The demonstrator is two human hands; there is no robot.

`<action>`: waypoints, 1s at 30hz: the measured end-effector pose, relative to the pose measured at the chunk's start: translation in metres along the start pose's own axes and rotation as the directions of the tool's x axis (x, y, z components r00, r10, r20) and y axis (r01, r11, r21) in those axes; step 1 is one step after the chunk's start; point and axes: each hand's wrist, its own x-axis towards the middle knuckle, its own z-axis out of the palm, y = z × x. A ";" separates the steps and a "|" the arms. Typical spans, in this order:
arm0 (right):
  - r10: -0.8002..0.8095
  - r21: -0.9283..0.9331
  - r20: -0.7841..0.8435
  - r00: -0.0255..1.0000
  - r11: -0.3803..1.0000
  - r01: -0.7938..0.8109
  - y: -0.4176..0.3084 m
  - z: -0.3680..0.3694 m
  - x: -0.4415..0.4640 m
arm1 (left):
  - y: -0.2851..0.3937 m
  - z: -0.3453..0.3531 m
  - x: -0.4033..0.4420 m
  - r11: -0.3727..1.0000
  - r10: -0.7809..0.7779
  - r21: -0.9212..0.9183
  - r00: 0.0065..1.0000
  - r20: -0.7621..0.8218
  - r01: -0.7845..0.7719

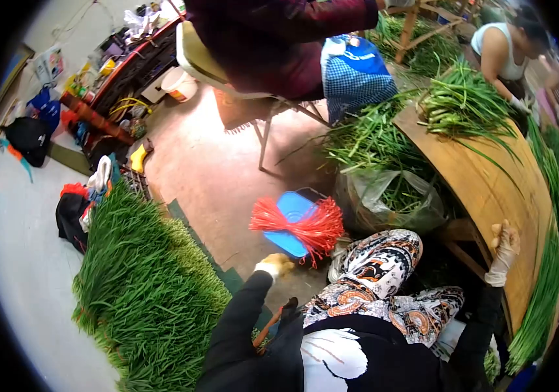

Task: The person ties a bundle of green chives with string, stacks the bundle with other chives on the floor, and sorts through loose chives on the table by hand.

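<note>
My left hand (275, 264), in a pale glove with yellowish fingers, is just below a bundle of red plastic ties (296, 225). Its fingers are too small and blurred to tell open from closed. The ties lie across a blue plastic container (289, 243) in front of my knees. Over the near part of a curved wooden board (482, 163) is my right hand (505, 247), in a whitish glove. Its fingers look curled together, and nothing shows in them. Long green leafy stalks (541, 281) lie along the board's right edge, close to this hand.
A large stack of bundled greens (155, 281) covers the floor at left. Loose greens lie in a clear plastic bag (390, 196) and in a heap (465, 104) on the board. A person sits on a chair (201, 62) ahead; another person (501, 55) works at far right.
</note>
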 end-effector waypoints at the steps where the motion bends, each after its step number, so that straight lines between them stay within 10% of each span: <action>1: 0.022 0.010 0.016 1.000 1.000 -0.022 -0.002 0.002 -0.005 | -0.010 -0.001 0.000 0.994 -0.090 -0.075 0.992 -0.085 0.084; 6: -0.089 0.043 0.134 0.987 0.996 0.084 -0.035 0.042 -0.056 | -0.034 0.002 0.032 0.838 -0.391 -0.523 0.841 -0.375 0.156; 10: -0.246 0.124 0.740 0.626 0.965 0.232 -0.036 0.111 -0.083 | -0.036 -0.008 0.091 0.980 0.089 -0.048 0.647 -0.758 -0.192; 14: -0.447 0.267 0.831 0.330 0.842 0.469 -0.029 0.171 -0.116 | 0.007 -0.028 0.119 0.994 -0.059 -0.110 0.769 -0.637 -0.015; 17: -0.254 0.182 0.948 0.191 0.927 0.329 -0.028 0.174 -0.129 | 0.006 -0.027 0.143 1.000 -0.004 -0.017 0.780 -0.626 -0.009; 24: -0.435 0.282 0.779 0.451 0.886 0.367 -0.005 0.155 -0.143 | -0.003 -0.035 0.159 0.986 -0.019 0.132 0.863 -0.506 0.099; 30: -0.218 0.154 0.825 0.521 0.974 0.164 -0.003 0.138 -0.152 | -0.009 -0.032 0.156 0.976 0.143 0.214 0.841 -0.522 -0.034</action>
